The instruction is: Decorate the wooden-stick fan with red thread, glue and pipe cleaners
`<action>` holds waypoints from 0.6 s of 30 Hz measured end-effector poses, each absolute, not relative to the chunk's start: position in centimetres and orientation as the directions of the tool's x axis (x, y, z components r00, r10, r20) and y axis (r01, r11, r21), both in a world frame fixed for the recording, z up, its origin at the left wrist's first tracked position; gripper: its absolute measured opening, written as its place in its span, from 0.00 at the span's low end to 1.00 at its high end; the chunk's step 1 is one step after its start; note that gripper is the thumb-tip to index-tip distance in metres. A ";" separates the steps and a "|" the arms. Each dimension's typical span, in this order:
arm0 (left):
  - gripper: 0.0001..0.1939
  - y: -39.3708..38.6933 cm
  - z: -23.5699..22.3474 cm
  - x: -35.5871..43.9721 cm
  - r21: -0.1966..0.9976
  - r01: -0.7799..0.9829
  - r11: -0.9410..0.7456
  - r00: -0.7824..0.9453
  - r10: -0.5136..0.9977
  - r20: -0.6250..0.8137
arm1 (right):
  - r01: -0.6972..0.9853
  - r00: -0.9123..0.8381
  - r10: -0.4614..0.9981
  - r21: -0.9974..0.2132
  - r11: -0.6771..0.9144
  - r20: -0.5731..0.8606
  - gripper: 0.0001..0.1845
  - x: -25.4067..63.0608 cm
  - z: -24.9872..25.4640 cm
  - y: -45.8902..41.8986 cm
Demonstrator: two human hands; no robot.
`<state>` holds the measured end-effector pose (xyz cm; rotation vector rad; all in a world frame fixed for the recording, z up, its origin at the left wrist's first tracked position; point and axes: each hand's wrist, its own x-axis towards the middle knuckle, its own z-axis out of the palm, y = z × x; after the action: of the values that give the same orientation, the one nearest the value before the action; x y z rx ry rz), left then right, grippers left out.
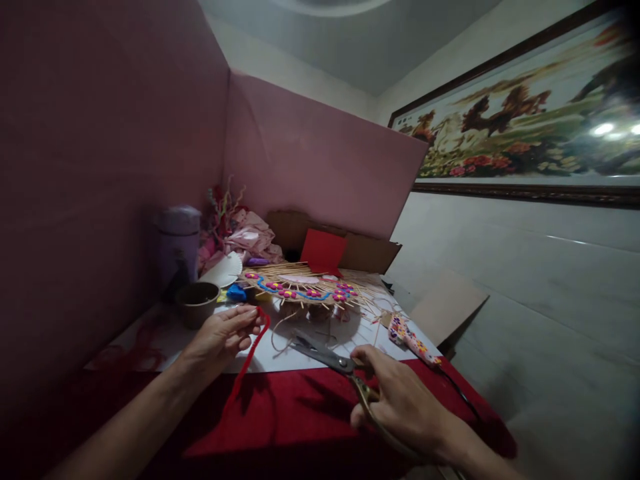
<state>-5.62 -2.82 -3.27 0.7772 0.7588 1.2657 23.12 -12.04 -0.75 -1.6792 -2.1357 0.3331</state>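
Note:
Between the thumb and fingers of my left hand point(225, 330) is one end of a red pipe cleaner point(253, 350), whose free length hangs down toward the red cloth. My right hand point(400, 397) grips the handles of a pair of scissors point(333, 360), blades pointing left and slightly parted. The blades are apart from the red strand. Beyond both hands lies a fan-shaped craft piece point(300, 290) of thin wooden sticks, with pink flowers and a wavy blue line on its band.
A brown bowl point(198, 303) and a purple bottle point(179, 243) stand at left, near crumpled pink paper point(253, 233). A flowered glue gun point(413, 340) lies at right on the white sheet point(145, 333). Red cloth point(300, 407) covers the front edge.

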 end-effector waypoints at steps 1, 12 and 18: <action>0.08 -3.0 -3.1 -5.6 0.842 -0.521 0.141 0.144 0.987 -0.076 | 0.863 -0.202 0.962 -0.431 0.265 0.185 0.29 22.3 -1.0 -11.8; 0.11 -3.1 -3.1 -5.1 0.811 -0.570 0.135 0.198 0.980 -0.024 | 0.762 -0.155 0.936 -0.566 0.316 0.315 0.33 15.2 -2.5 -9.5; 0.14 -3.3 -2.7 -5.0 0.799 -0.590 0.115 0.204 0.979 0.010 | 0.551 -0.236 0.956 -0.787 0.278 0.173 0.20 13.9 -2.8 -8.5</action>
<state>-5.04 -3.27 -2.66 0.7799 0.6215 1.2647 13.87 -8.49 -2.83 -1.3543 -1.8933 0.7884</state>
